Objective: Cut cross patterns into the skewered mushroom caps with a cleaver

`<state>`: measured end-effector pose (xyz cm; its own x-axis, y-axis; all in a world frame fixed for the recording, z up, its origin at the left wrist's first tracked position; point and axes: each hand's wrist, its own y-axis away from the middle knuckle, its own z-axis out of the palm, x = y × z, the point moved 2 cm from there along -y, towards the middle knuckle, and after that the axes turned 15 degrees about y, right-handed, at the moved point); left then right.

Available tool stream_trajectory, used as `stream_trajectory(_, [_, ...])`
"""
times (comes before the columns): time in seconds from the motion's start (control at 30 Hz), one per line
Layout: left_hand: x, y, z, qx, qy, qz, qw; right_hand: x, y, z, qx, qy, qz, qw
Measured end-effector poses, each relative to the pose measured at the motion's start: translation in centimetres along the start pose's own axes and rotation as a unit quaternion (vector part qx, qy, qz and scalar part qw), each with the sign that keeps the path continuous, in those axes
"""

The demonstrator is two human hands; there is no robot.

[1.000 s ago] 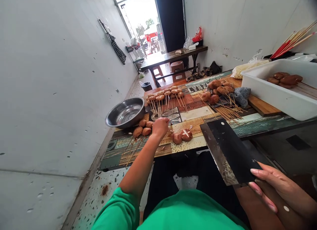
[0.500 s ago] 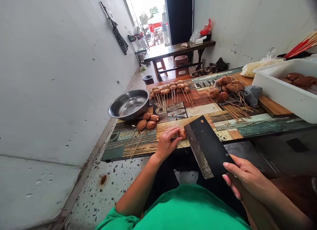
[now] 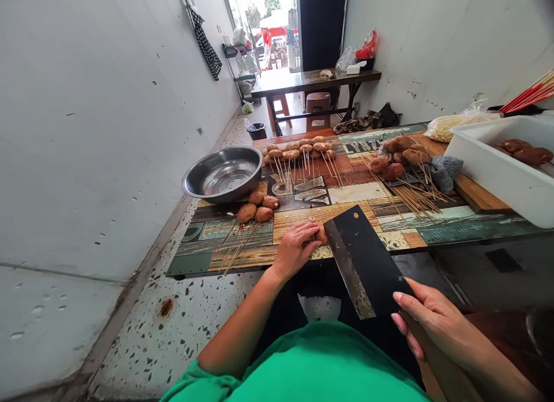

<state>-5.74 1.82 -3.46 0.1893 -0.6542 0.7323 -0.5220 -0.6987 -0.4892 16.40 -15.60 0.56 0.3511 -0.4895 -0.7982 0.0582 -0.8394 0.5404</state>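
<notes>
My left hand is at the table's near edge, its fingers closed around a brown rounded food piece partly hidden behind them and the blade. My right hand grips a cleaver with a dark, broad blade. The blade tilts with its far corner beside the piece; I cannot tell whether they touch. Left of my left hand lie several similar brown pieces on thin wooden skewers. Farther back is a row of skewered brown pieces. Small pale scraps dot the tabletop near my left fingers.
A metal basin stands at the table's left edge. On the right, more brown pieces and loose skewers lie by a grey cloth. A white tub rests on a wooden board. A wall runs along the left.
The view has shifted slightly. My left hand still holds the brown piece, and the cleaver keeps nearly the same pose beside it.
</notes>
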Motion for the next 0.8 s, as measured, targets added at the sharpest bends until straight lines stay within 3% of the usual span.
stream_trajectory(0.37, [0.0,-0.1,0.0,0.003,0.004,0.003,1.0,-2.1,-1.7,0.0,0.024,0.02,-0.006,1.0])
stream_trajectory(0.6, [0.1,-0.1,0.1,0.004,0.006,0.009,1.0,-1.1,-0.9,0.0,0.0,0.023,0.001,1.0])
stream_trajectory(0.8, [0.1,-0.2,0.1,0.002,-0.005,-0.017,1.0,-2.5,-1.2,0.1,0.022,0.052,-0.007,0.998])
